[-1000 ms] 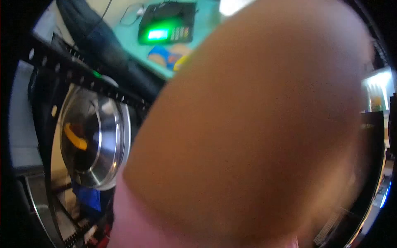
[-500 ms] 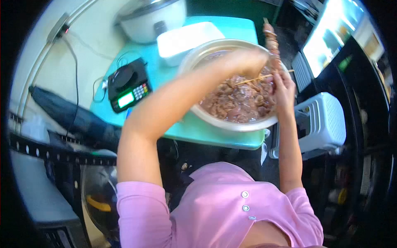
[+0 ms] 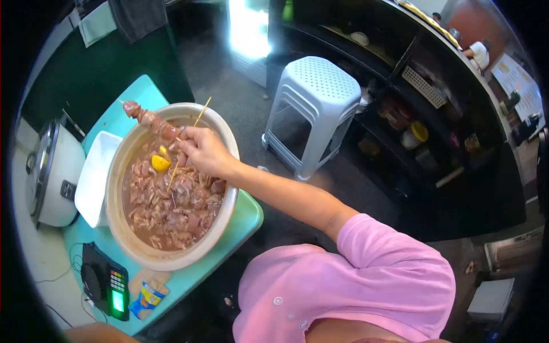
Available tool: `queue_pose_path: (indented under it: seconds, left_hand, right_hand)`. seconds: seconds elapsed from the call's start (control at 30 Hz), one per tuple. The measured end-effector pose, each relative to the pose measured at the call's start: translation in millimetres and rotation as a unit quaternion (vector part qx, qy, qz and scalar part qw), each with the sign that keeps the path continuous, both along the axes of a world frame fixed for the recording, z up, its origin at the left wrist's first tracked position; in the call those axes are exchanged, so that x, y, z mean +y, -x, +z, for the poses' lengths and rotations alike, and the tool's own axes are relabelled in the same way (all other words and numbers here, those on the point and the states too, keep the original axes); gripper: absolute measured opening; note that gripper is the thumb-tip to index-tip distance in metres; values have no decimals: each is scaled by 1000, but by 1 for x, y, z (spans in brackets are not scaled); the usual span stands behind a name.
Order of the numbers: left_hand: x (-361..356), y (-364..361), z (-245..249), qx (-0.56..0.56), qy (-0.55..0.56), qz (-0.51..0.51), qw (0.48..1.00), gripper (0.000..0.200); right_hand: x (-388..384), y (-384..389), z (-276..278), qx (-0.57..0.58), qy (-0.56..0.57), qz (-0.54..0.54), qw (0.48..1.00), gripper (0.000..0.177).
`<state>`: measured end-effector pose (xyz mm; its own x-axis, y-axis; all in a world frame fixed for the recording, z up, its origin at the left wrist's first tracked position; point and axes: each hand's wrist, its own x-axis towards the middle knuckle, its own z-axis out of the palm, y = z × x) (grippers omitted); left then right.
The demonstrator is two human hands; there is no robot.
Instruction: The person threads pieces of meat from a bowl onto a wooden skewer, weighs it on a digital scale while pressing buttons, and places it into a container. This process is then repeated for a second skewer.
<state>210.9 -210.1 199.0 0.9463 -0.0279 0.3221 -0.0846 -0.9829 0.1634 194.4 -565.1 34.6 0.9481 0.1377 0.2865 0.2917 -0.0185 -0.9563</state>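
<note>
My right hand (image 3: 207, 151) is closed over the large metal bowl (image 3: 230, 211), gripping a skewer of meat (image 3: 150, 121) that points up and to the left. A bare bamboo stick (image 3: 201, 113) also passes by its fingers; its lower end reaches the meat in the bowl. Raw meat pieces (image 3: 177, 214) lie in brownish liquid, with a yellow citrus piece (image 3: 160, 163) near the far side. Of my left arm (image 3: 100, 333) only a bit of skin shows at the bottom left edge. My left hand is out of view.
The bowl stands on a turquoise table (image 3: 243, 214) with a white tub (image 3: 94, 177), a black digital scale (image 3: 106, 280) and a blue-yellow packet (image 3: 150, 297). A rice cooker (image 3: 54, 177) stands at left. Grey stacked stools (image 3: 320, 91) stand beyond the bowl, by dark shelves (image 3: 446, 143).
The view has swung to the right. My left hand has left the bowl and gone out of the picture. My right hand still holds the meat skewer, now tilted to the left.
</note>
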Motion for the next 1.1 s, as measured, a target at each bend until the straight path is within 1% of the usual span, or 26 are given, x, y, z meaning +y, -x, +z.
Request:
queue_pose_path:
  seconds: [0.07, 0.1, 0.2, 0.27, 0.33, 0.4, 0.43, 0.47, 0.53, 0.6, 0.67, 0.7, 0.73, 0.77, 0.8, 0.83, 0.87, 0.9, 0.93, 1.03, 1.07, 1.1]
  left_hand:
    - [12, 4, 4, 6, -11, 22, 1000, 27]
    - [15, 8, 8, 3, -13, 28, 1000, 27]
    - [23, 13, 10, -3, -10, 40, 999, 26]
    - [26, 20, 15, -13, -13, 50, 999, 26]
    - [29, 31, 20, -24, -12, 54, 998, 25]
    - [28, 41, 29, -43, -17, 56, 997, 25]
    - [25, 49, 37, -52, -17, 56, 997, 24]
    - [23, 60, 44, -65, -18, 58, 996, 24]
    - [8, 84, 62, -103, -15, 46, 994, 24]
    - [-22, 107, 77, -138, -1, 12, 990, 24]
    - [-61, 134, 82, -160, 40, -24, 986, 23]
    - [-86, 141, 75, -152, 84, -41, 984, 23]
    - [-113, 144, 64, -119, 157, -48, 979, 23]
    - [-138, 141, 50, -62, 208, -49, 975, 23]
    - [-123, 126, 8, -259, -83, -195, 942, 26]
    - [-140, 116, -23, -100, 2, -144, 985, 27]
    - [-154, 95, -54, 9, -16, -153, 988, 18]
    - [-178, 89, -62, 218, 3, -125, 968, 12]
    - [-187, 86, -85, 266, -8, -132, 955, 14]
    - [-198, 84, -141, 266, -20, -149, 952, 19]
    - [-200, 84, -155, 215, -7, -158, 964, 19]
    - [-202, 85, -159, 163, 5, -168, 972, 20]
  right_hand:
    - [0, 5, 7, 7, 7, 2, 1000, 15]
    - [2, 6, 9, 17, -10, 9, 1000, 15]
    - [2, 8, 9, 30, -14, 18, 999, 15]
    - [0, 4, 8, 29, -2, 35, 999, 14]
    - [2, 7, 8, 28, 3, 16, 999, 15]
    - [5, 2, -1, 18, -9, 14, 1000, 15]
    - [5, 2, 1, -5, -8, 11, 1000, 14]
    - [2, 3, 2, -1, 3, 14, 1000, 14]
    - [1, 7, 8, 30, 10, 19, 999, 15]
    - [-1, 8, 12, 12, 28, 22, 999, 16]
    - [3, 10, 10, 42, -13, 40, 998, 17]
    - [3, 14, 18, 50, 0, 38, 998, 18]
    - [3, 5, 5, 31, -2, 48, 998, 19]
    - [2, 6, 9, 67, -11, 67, 995, 22]
    - [3, 6, 10, 72, 8, 58, 996, 23]
    - [3, 5, 9, 88, -13, 65, 994, 22]
    - [3, 4, 7, 103, -32, 68, 992, 22]
    - [4, 5, 8, 100, -31, 77, 991, 22]
    - [4, 6, 11, 101, -23, 72, 992, 21]
    - [4, 5, 14, 102, -18, 75, 992, 19]
    - [3, 5, 13, 108, -24, 80, 991, 19]
    - [3, 3, 11, 107, -24, 81, 991, 19]
